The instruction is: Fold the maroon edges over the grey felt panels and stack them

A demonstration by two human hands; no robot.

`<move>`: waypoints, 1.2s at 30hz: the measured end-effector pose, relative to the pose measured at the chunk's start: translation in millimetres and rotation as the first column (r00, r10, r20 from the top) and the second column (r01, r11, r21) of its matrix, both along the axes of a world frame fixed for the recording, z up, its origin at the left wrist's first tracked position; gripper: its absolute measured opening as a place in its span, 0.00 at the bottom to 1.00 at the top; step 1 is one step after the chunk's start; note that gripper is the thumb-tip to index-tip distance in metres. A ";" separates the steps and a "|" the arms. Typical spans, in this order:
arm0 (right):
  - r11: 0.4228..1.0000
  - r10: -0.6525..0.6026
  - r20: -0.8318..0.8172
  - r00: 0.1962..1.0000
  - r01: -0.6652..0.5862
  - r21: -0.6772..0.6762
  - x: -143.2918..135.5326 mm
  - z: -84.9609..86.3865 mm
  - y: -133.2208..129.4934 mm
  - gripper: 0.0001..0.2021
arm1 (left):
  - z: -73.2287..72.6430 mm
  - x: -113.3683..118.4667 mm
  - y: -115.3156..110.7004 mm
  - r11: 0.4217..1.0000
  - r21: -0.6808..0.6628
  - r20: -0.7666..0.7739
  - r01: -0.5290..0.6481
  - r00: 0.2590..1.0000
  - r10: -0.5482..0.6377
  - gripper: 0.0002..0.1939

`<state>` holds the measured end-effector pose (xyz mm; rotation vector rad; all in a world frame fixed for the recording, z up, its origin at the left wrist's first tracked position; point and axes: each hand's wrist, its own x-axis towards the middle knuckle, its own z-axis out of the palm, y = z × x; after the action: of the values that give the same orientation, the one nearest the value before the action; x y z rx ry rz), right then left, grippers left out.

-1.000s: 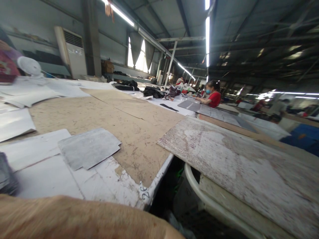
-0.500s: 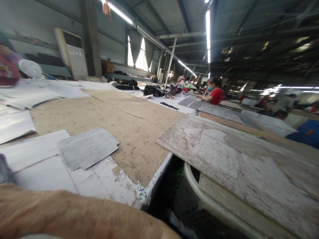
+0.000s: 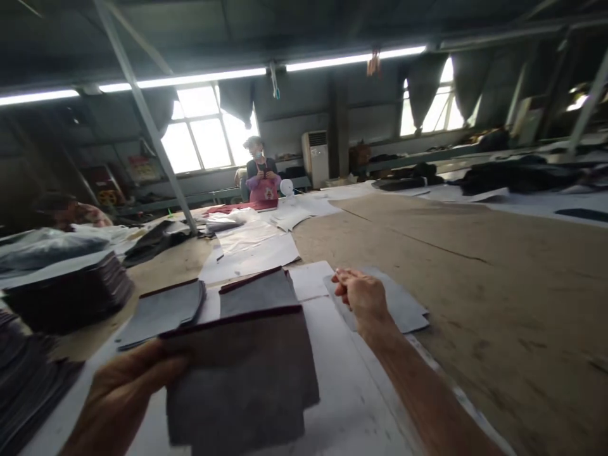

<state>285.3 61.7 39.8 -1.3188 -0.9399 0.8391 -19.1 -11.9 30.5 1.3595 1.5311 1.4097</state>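
Note:
My left hand [image 3: 137, 380] grips the upper left corner of a dark grey fabric piece [image 3: 242, 380] with a maroon top edge, held up over the table. My right hand [image 3: 361, 294] is closed, its fingers curled together, above a light grey cut sheet [image 3: 399, 304]; whether anything small is between the fingertips cannot be made out. Beyond the held piece lie two grey stacks with maroon edges, one at the left [image 3: 166, 307] and one in the middle [image 3: 261, 292].
Tall stacks of dark pieces [image 3: 71, 291] stand at the left, beside a slanting metal post [image 3: 147, 120]. Brown board [image 3: 475, 278] covers the table at the right. A masked person [image 3: 261, 177] is across the table near a white roll [image 3: 287, 187].
The view has swung left from the right-hand boards to the stacks. Both hands now show, the left with a grey piece; before, only a forearm crossed the bottom.

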 end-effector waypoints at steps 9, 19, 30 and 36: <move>0.999 -0.030 0.017 0.999 0.030 -0.020 -1.5 -7.1 1.4 0.12 | -4.3 20.5 119.5 0.994 -0.047 -0.024 0.100 0.995 -0.101 0.16; 0.988 -0.152 0.123 0.981 0.153 0.003 18.1 -8.1 8.4 0.13 | -21.7 18.1 132.4 0.984 -0.176 -0.129 0.043 0.989 -0.066 0.14; 0.942 -0.237 0.438 0.867 0.315 -0.113 56.1 -15.3 19.0 0.15 | -22.7 15.1 136.5 0.996 -0.083 -0.485 0.045 0.871 -0.080 0.19; 0.945 0.097 0.829 0.550 0.211 -0.251 53.0 -11.3 1.6 0.10 | -7.6 32.0 120.5 0.980 -0.044 -0.791 -0.196 0.606 0.085 0.18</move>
<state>338.3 63.3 28.5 -2.1170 -1.5311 0.2454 12.9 108.5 22.9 1.9539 2.2797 0.7498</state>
